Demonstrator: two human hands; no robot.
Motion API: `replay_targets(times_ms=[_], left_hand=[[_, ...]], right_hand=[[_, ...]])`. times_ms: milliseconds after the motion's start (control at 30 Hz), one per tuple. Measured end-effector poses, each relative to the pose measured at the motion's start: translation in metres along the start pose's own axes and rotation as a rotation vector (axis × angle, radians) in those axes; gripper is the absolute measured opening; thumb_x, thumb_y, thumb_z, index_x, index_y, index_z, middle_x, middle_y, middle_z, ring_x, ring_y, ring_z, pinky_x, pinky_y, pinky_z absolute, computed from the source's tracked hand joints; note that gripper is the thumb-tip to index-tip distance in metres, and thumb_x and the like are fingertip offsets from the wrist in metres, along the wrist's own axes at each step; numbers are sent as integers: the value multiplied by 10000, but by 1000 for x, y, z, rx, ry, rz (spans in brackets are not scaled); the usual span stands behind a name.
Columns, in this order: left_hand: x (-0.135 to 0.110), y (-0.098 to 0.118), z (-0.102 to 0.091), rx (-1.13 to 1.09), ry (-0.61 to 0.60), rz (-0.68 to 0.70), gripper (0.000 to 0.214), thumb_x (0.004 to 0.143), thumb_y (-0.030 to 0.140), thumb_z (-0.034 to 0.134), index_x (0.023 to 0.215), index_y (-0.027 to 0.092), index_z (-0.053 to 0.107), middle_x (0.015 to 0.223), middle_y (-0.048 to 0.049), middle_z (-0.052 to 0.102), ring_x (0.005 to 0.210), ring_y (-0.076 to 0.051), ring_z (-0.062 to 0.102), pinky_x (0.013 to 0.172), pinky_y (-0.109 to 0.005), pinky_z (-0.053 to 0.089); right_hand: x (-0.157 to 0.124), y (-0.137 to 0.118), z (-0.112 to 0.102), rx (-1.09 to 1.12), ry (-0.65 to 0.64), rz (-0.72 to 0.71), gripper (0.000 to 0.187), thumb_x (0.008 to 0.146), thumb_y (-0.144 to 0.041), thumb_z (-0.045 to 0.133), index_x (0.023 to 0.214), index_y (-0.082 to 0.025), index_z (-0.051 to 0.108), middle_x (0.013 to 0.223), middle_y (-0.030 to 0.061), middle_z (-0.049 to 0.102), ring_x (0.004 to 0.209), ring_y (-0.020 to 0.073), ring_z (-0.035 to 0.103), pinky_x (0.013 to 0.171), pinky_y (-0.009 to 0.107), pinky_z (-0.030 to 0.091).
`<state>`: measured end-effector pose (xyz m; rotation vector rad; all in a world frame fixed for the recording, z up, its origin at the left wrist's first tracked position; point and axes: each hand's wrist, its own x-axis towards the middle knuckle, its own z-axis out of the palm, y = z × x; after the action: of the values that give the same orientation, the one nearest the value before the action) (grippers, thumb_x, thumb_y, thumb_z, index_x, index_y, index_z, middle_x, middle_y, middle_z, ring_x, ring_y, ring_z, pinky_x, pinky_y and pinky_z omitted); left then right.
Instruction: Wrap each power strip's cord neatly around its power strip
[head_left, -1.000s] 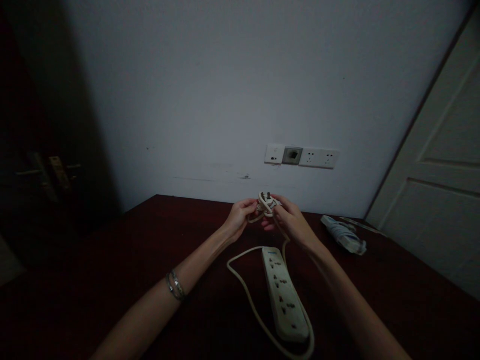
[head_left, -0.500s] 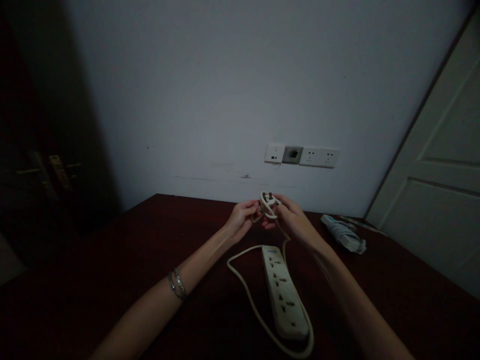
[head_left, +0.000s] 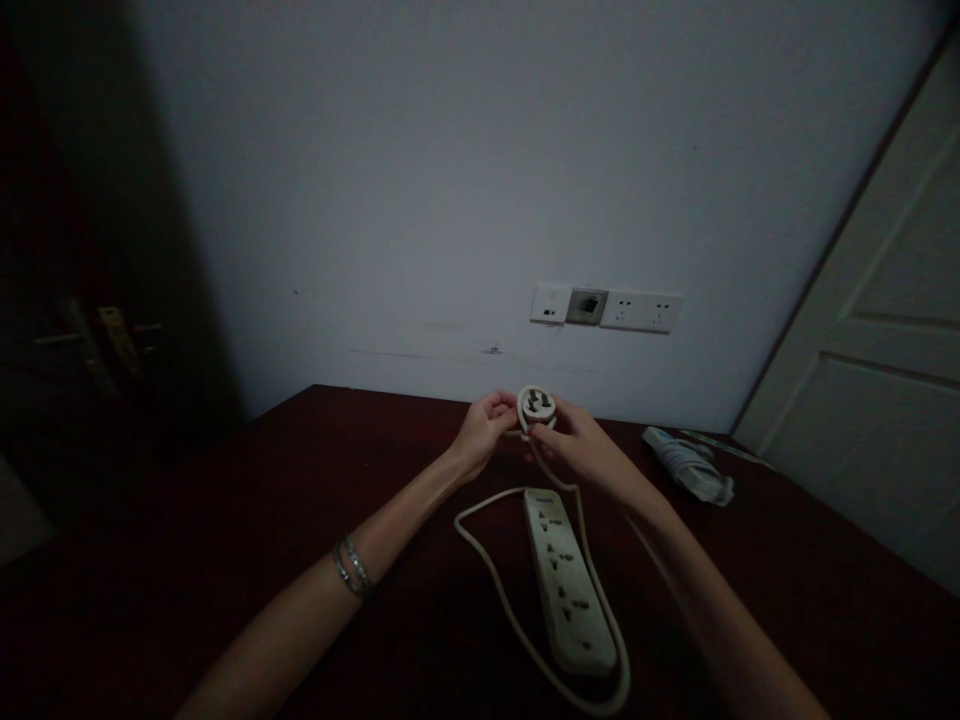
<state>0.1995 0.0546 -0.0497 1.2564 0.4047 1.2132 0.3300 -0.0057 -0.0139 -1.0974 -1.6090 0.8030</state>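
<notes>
**Both hands on the plug, power strip lying on the worktop**

So it's pretty dim in here, but this much is clear. Both hands are up over the far part of the dark red worktop (head_left: 225, 560), meeting at the round white plug (head_left: 536, 406). The plug is held clear of the worktop, with its pin face turned up and toward the camera. You can make out the dark pins.

The right hand (head_left: 581, 450) has the plug from the right and below, its grip pinching the plug body between thumb and fingers. The left hand (head_left: 484, 430) comes in from the other side, fingers curled and its grip closed against the plug's left edge. There's a bracelet (head_left: 352, 570) on the left forearm.

The cord (head_left: 495, 590) drops from the plug and loops out across the worktop on both sides of the power strip (head_left: 568, 580). The strip lies flat and sockets-up, just in front of the hands.

A second, greyish bundled-up power strip (head_left: 686, 465) sits off to the right near the wall, well apart from the hands. A row of wall sockets (head_left: 607, 308) sits on the wall above the hands. There's a white door (head_left: 885, 380) on the right and a dark door with a brassy handle (head_left: 97, 340) on the left.
</notes>
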Motion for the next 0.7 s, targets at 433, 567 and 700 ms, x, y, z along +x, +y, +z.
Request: replay_targets(times_ms=[433,567,700], left_hand=[[2,17,-4,116,-160,32,381,730,322,665,1058,174,542,840,-49,668,731,-150,608,700,-287,448],[2,20,-4,158,-231,15,383,743,336,660,1078,160,599,899,-82,672,763,-163,619,732,-315,467],[3,21,-6,310,-217,68,337,762,333,634,1052,162,615,882,-64,655,773,-163,606,752,-333,469]], right_hand=[[1,-2,-21,-212,-81,-138,242,709,-327,659,897,-189,721,784,23,694,712,183,600,679,299,450],[3,0,-23,-70,25,-40,248,606,-335,734,788,-167,718,800,37,694,738,195,616,702,317,458],[2,0,-23,63,102,55,297,558,-337,767,785,-152,718,818,55,701,774,212,633,745,335,462]])
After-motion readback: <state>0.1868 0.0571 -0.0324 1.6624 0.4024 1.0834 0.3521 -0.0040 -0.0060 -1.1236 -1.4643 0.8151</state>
